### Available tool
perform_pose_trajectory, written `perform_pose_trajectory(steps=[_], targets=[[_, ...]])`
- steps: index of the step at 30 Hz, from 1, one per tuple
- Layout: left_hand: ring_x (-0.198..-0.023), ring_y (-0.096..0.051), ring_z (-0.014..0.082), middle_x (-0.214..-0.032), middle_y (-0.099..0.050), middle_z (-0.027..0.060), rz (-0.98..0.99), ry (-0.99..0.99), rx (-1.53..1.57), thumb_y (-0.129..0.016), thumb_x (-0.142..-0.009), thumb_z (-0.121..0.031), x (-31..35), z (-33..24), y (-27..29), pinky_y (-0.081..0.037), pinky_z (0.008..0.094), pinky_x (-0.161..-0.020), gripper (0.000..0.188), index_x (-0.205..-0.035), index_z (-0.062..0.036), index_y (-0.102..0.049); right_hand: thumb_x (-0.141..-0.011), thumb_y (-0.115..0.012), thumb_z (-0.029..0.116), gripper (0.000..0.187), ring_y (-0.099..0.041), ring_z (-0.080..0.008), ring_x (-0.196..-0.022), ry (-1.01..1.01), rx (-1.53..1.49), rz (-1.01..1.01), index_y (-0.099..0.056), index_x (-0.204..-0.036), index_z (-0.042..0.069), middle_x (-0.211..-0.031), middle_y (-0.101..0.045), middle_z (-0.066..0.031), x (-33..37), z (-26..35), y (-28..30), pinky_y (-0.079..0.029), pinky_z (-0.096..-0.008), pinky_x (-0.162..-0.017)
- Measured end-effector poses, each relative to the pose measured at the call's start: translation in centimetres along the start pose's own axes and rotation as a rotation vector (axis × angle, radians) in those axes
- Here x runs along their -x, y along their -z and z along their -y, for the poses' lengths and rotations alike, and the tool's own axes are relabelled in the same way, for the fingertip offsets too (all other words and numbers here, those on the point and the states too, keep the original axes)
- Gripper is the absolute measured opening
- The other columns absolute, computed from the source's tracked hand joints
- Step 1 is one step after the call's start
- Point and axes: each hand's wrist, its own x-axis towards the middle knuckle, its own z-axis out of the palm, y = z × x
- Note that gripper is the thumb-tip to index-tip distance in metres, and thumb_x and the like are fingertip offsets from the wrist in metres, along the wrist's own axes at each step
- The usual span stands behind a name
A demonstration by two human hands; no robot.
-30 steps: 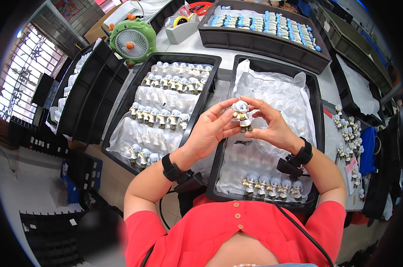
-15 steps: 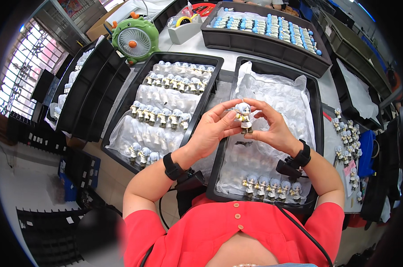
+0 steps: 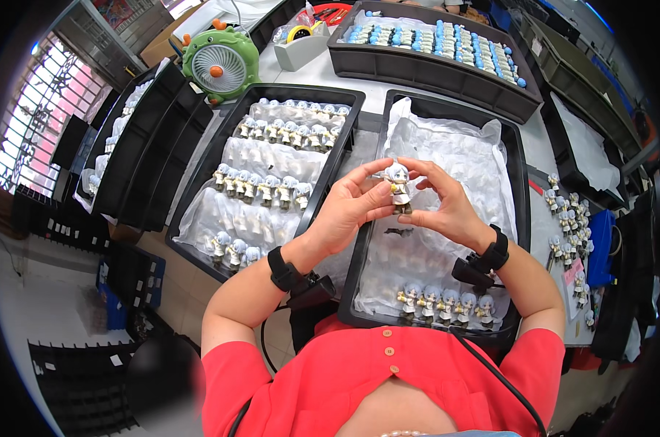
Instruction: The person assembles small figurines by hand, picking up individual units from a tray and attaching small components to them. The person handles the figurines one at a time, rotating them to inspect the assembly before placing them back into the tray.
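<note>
A small figurine [image 3: 399, 188] with pale blue-white hair, a white outfit and dark boots stands upright between my hands. My left hand [image 3: 350, 207] grips its side with thumb and fingers. My right hand [image 3: 450, 211] closes round it too, a finger at the head and the thumb by the feet. Both hands are above the right black tray [image 3: 521, 211], which is lined with white sheeting. At that tray's near end lies a row of similar figurines [image 3: 446, 307]. More rows of figurines [image 3: 261, 186] lie on sheeting in the left black tray [image 3: 177, 218].
A green fan [image 3: 221, 64] and a tape dispenser [image 3: 301, 49] stand at the back left. The far grey crate [image 3: 432, 84] holds blue-topped pieces. Loose figurines [image 3: 572, 226] lie on the right beside a blue bin [image 3: 602, 247]. Stacked black trays [image 3: 151, 138] rise at the left.
The figurine has turned slightly in my fingers and is a little nearer the left. My hands have otherwise barely moved.
</note>
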Motion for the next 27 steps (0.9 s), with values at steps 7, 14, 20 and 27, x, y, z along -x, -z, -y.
perform_pose_trajectory(steps=[7,14,20,27], targets=[[-0.101,-0.060,0.0174,-0.116,-0.057,0.0077,0.010,0.025,0.097,-0.057,-0.092,-0.022,-0.09,-0.09,0.09,-0.051,0.0315,-0.086,0.050,-0.136,-0.0062,-0.038,-0.063,-0.081,0.011,0.081,-0.049,-0.0171,-0.111,-0.007,-0.039,-0.023,-0.042,-0.134,0.010,-0.129,-0.048,-0.0043,0.14,0.04,-0.01,-0.042,-0.0317,-0.092],[-0.101,-0.061,0.0180,-0.115,-0.057,0.0092,0.000,-0.006,0.029,-0.057,-0.092,-0.021,-0.16,0.21,0.27,-0.051,0.0307,-0.085,0.047,-0.134,-0.0056,-0.039,-0.062,-0.082,0.011,0.082,-0.050,-0.0176,-0.110,0.058,0.023,-0.077,-0.041,-0.134,0.011,-0.126,-0.050,-0.0057,0.26,0.16,-0.07,-0.043,-0.0325,-0.091],[-0.100,-0.061,0.0181,-0.114,-0.058,0.0094,0.001,-0.006,0.037,-0.056,-0.093,-0.022,-0.16,0.27,0.32,-0.052,0.0311,-0.086,0.046,-0.133,-0.0057,-0.039,-0.063,-0.082,0.014,0.080,-0.054,-0.0190,-0.106,0.098,0.047,-0.107,-0.043,-0.132,0.012,-0.123,-0.052,-0.0067,0.17,0.06,-0.20,-0.045,-0.0329,-0.087],[-0.102,-0.061,0.0196,-0.117,-0.058,0.0101,-0.006,-0.002,-0.038,-0.054,-0.094,-0.022,-0.20,0.25,0.30,-0.051,0.0327,-0.087,0.043,-0.132,-0.0052,-0.041,-0.062,-0.082,0.013,0.080,-0.053,-0.0188,-0.107,0.111,0.043,-0.129,-0.043,-0.132,0.012,-0.122,-0.052,-0.0063,0.21,0.14,-0.13,-0.045,-0.0328,-0.087]])
